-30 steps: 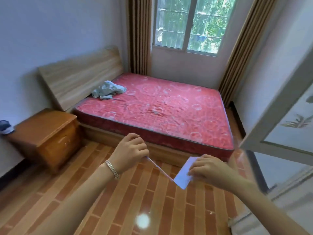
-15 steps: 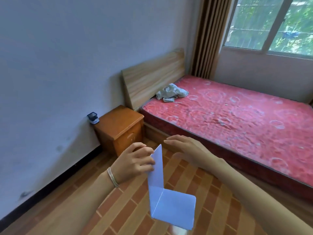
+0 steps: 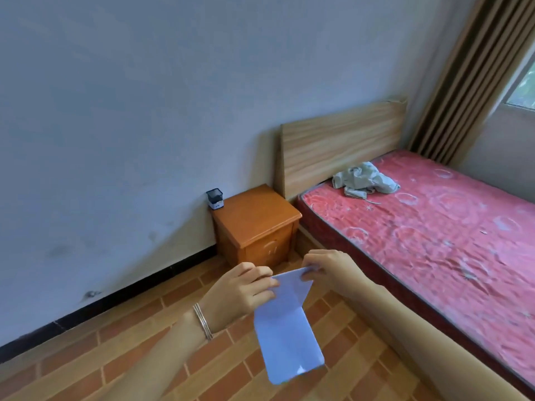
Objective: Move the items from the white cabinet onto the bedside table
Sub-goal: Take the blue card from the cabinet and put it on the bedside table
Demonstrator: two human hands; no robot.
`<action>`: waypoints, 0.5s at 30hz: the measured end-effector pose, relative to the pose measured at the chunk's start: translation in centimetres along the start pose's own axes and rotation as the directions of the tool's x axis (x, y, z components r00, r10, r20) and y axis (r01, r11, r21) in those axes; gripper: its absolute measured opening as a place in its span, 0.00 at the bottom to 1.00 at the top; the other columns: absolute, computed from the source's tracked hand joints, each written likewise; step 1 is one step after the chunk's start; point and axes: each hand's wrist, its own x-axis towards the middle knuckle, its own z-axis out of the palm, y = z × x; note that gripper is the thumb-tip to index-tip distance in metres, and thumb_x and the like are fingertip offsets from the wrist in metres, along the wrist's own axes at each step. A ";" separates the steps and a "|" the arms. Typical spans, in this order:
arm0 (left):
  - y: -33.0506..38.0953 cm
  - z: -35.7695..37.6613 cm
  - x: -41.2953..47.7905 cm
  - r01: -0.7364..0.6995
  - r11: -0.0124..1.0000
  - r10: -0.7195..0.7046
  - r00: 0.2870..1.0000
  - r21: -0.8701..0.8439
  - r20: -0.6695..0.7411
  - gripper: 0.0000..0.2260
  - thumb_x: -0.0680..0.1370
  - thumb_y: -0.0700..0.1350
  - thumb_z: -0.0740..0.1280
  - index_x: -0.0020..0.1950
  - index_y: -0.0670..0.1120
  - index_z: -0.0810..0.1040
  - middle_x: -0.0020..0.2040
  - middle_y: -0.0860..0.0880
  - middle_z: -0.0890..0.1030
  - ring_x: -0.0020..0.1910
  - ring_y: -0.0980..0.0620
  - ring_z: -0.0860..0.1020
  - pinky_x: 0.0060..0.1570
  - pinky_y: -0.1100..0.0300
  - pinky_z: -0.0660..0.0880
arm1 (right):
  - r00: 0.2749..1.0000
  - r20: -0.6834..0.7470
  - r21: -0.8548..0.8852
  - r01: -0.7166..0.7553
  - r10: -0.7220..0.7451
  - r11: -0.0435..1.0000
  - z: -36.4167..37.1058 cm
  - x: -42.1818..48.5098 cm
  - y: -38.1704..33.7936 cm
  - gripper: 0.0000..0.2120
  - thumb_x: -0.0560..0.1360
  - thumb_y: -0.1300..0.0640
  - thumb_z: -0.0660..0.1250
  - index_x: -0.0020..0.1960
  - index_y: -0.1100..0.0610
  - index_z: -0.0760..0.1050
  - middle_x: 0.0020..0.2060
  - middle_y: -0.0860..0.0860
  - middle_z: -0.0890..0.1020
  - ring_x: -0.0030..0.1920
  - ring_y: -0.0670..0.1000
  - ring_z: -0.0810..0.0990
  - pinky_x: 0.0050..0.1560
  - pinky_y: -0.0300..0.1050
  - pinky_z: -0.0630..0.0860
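Note:
A pale blue L-shaped bookend (image 3: 289, 328) hangs in front of me over the floor. My left hand (image 3: 240, 293) pinches its upper left edge, and my right hand (image 3: 330, 270) pinches the upper right corner. The orange wooden bedside table (image 3: 254, 224) stands ahead of both hands, against the wall beside the bed. A small black mesh pen holder (image 3: 215, 199) sits on its back left corner. The white cabinet is out of view.
A bed with a red mattress (image 3: 434, 233) and wooden headboard (image 3: 338, 143) fills the right side. A crumpled grey cloth (image 3: 362, 180) lies near the headboard. Brown curtains (image 3: 469, 76) hang at the far right. Brick-patterned floor (image 3: 144, 348) stretches between me and the table.
The view has swung left and nearer the bedside table. My right hand, off the bookend half a second ago, now pinches its top corner; the left hand keeps its hold.

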 end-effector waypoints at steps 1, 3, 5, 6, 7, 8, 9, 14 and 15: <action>-1.3 0.8 0.0 0.051 0.999 -0.051 0.998 -0.007 0.038 0.11 0.76 0.35 0.61 0.46 0.49 0.80 0.52 0.53 0.81 0.54 0.50 0.76 0.50 0.58 0.69 | 0.999 -0.031 -0.035 0.017 -0.018 0.999 -0.3 1.7 1.3 0.06 0.71 0.53 0.70 0.40 0.51 0.74 0.36 0.39 0.74 0.39 0.49 0.75 0.35 0.46 0.72; -4.0 2.3 -0.1 0.169 0.986 -0.166 0.980 -0.015 0.112 0.13 0.74 0.36 0.61 0.51 0.49 0.81 0.54 0.53 0.80 0.55 0.51 0.74 0.52 0.59 0.67 | 0.992 -0.107 -0.079 0.060 -0.069 0.995 -0.8 5.2 4.0 0.05 0.70 0.51 0.69 0.40 0.51 0.75 0.38 0.42 0.77 0.37 0.49 0.77 0.31 0.46 0.74; -6.6 3.6 0.1 0.320 0.947 -0.315 0.937 -0.014 0.152 0.14 0.73 0.41 0.62 0.55 0.49 0.80 0.56 0.53 0.79 0.57 0.51 0.72 0.54 0.59 0.66 | 0.983 -0.161 -0.091 0.079 -0.093 0.993 -1.4 8.7 6.4 0.06 0.69 0.48 0.68 0.38 0.49 0.75 0.37 0.42 0.78 0.35 0.48 0.77 0.26 0.41 0.70; -7.8 4.3 0.3 0.396 0.918 -0.390 0.905 -0.003 0.172 0.15 0.73 0.44 0.61 0.57 0.49 0.80 0.57 0.53 0.79 0.58 0.51 0.72 0.55 0.58 0.66 | 0.979 -0.178 -0.096 0.085 -0.101 0.992 -1.8 10.4 7.6 0.06 0.69 0.48 0.67 0.38 0.49 0.75 0.37 0.42 0.77 0.34 0.48 0.77 0.25 0.39 0.67; -8.9 4.9 0.7 0.468 0.884 -0.461 0.866 0.009 0.194 0.16 0.73 0.46 0.61 0.58 0.50 0.79 0.58 0.53 0.79 0.59 0.52 0.72 0.57 0.58 0.67 | 0.975 -0.190 -0.096 0.097 -0.114 0.991 -2.2 12.0 8.7 0.06 0.69 0.47 0.67 0.37 0.49 0.75 0.37 0.43 0.77 0.32 0.47 0.76 0.24 0.38 0.65; -9.9 5.5 1.1 0.530 0.848 -0.522 0.826 0.021 0.215 0.17 0.72 0.47 0.63 0.60 0.50 0.79 0.58 0.53 0.78 0.59 0.52 0.71 0.57 0.57 0.69 | 0.970 -0.205 -0.096 0.113 -0.131 0.989 -2.6 13.5 9.6 0.06 0.69 0.48 0.67 0.37 0.49 0.75 0.36 0.43 0.77 0.31 0.47 0.76 0.24 0.38 0.65; -10.5 5.9 1.4 0.574 0.818 -0.564 0.793 0.028 0.230 0.17 0.72 0.47 0.66 0.61 0.50 0.78 0.59 0.53 0.78 0.60 0.52 0.72 0.57 0.55 0.72 | 0.964 -0.224 -0.098 0.124 -0.143 0.987 -3.0 14.6 10.1 0.06 0.69 0.48 0.67 0.37 0.50 0.76 0.35 0.44 0.77 0.30 0.47 0.75 0.23 0.39 0.65; -14.0 9.3 2.1 0.661 0.747 -0.651 0.705 0.071 0.282 0.19 0.70 0.49 0.66 0.61 0.50 0.78 0.59 0.53 0.79 0.59 0.52 0.73 0.56 0.55 0.73 | 0.965 -0.215 -0.052 0.143 -0.151 0.988 -2.7 20.7 13.2 0.06 0.68 0.53 0.71 0.35 0.51 0.75 0.32 0.44 0.74 0.28 0.48 0.72 0.23 0.38 0.62; -14.8 10.0 2.1 0.673 0.735 -0.664 0.692 0.077 0.284 0.19 0.71 0.50 0.65 0.61 0.50 0.78 0.58 0.53 0.79 0.59 0.52 0.73 0.56 0.55 0.73 | 0.967 -0.202 -0.047 0.146 -0.153 0.988 -2.3 22.0 13.8 0.07 0.69 0.54 0.72 0.35 0.51 0.75 0.32 0.43 0.73 0.28 0.47 0.71 0.23 0.38 0.61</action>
